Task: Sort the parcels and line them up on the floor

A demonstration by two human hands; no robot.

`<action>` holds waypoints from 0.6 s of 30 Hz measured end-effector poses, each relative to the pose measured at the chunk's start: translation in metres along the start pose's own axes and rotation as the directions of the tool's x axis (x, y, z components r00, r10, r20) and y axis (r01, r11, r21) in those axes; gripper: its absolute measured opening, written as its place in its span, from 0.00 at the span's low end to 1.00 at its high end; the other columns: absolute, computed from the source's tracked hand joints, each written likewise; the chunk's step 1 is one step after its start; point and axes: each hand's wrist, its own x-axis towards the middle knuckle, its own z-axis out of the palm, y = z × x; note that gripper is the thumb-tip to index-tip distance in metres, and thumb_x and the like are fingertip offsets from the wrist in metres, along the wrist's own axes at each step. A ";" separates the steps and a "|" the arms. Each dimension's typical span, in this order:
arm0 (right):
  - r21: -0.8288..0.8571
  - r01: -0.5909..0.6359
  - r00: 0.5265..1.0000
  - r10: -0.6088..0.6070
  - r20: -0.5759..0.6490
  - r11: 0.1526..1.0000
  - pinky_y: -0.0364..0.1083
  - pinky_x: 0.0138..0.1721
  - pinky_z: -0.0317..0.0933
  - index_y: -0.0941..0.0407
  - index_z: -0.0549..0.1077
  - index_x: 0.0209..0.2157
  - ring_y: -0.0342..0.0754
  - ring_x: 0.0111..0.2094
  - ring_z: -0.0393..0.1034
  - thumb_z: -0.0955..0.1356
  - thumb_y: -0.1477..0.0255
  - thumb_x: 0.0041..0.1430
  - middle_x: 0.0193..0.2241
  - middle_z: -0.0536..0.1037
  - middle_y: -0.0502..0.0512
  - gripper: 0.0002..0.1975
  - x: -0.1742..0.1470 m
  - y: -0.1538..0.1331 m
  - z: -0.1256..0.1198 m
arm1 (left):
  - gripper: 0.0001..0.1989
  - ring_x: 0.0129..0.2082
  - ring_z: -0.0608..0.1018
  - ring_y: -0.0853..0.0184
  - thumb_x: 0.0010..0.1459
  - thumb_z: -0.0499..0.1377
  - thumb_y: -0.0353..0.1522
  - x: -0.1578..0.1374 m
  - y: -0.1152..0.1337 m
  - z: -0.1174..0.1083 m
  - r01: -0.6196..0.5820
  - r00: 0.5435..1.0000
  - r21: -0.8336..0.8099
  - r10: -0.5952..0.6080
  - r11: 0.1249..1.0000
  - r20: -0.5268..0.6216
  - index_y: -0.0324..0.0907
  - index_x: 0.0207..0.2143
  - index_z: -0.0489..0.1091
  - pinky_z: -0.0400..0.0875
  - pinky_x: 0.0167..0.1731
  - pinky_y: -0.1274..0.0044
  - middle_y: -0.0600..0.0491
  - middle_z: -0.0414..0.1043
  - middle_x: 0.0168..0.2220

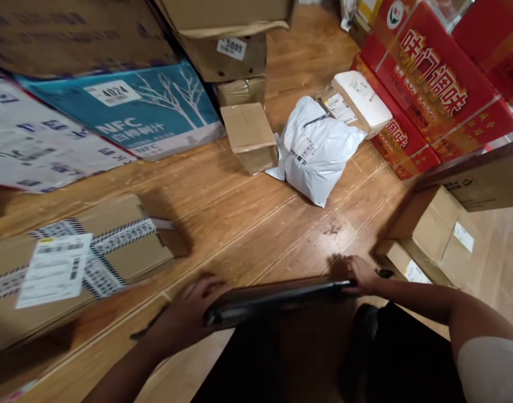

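Observation:
A long, dark, glossy flat package (277,299) is held low in front of my body, seen nearly edge on. At its left end my left hand (193,313) grips it, the fingers curled over the far side. The opposite end is in my right hand (360,274), with the fingers wrapped round the edge. Its underside and exact kind are hidden from this angle. Beyond it, a white plastic mailer bag (319,148) lies on the wooden floor (256,224).
At left lies a taped cardboard box (126,263), with a blue NFC carton (164,106) behind it. A small brown box (250,131) and a white foam box (363,101) flank the mailer. Red cartons (432,84) are stacked at right, above more brown boxes (436,229).

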 end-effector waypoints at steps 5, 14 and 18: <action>-0.035 -0.049 0.950 0.036 -0.311 0.998 0.64 0.62 0.61 0.65 0.66 0.59 0.65 0.58 0.64 0.66 0.56 0.65 0.56 0.71 0.77 0.31 0.039 0.026 -0.036 | 0.24 0.59 0.73 0.50 0.59 0.58 0.42 0.004 -0.020 0.001 -0.155 0.972 0.254 0.193 0.955 -0.132 0.51 0.57 0.73 0.58 0.66 0.52 0.49 0.73 0.58; -0.180 0.355 0.931 -0.364 -0.017 0.917 0.65 0.57 0.63 0.67 0.65 0.63 0.67 0.54 0.65 0.71 0.42 0.53 0.54 0.73 0.77 0.50 0.052 0.023 -0.031 | 0.31 0.55 0.76 0.47 0.54 0.56 0.30 0.043 0.010 0.008 -0.215 0.965 0.501 0.262 0.838 -0.026 0.39 0.61 0.73 0.60 0.65 0.50 0.37 0.75 0.53; -0.199 0.324 0.946 -0.318 0.062 0.925 0.64 0.56 0.64 0.67 0.64 0.65 0.66 0.54 0.66 0.68 0.51 0.63 0.56 0.74 0.77 0.40 0.043 0.014 -0.028 | 0.26 0.50 0.78 0.48 0.54 0.57 0.32 0.048 0.010 0.013 -0.233 0.955 0.490 0.293 0.840 -0.047 0.40 0.54 0.78 0.63 0.63 0.50 0.38 0.78 0.47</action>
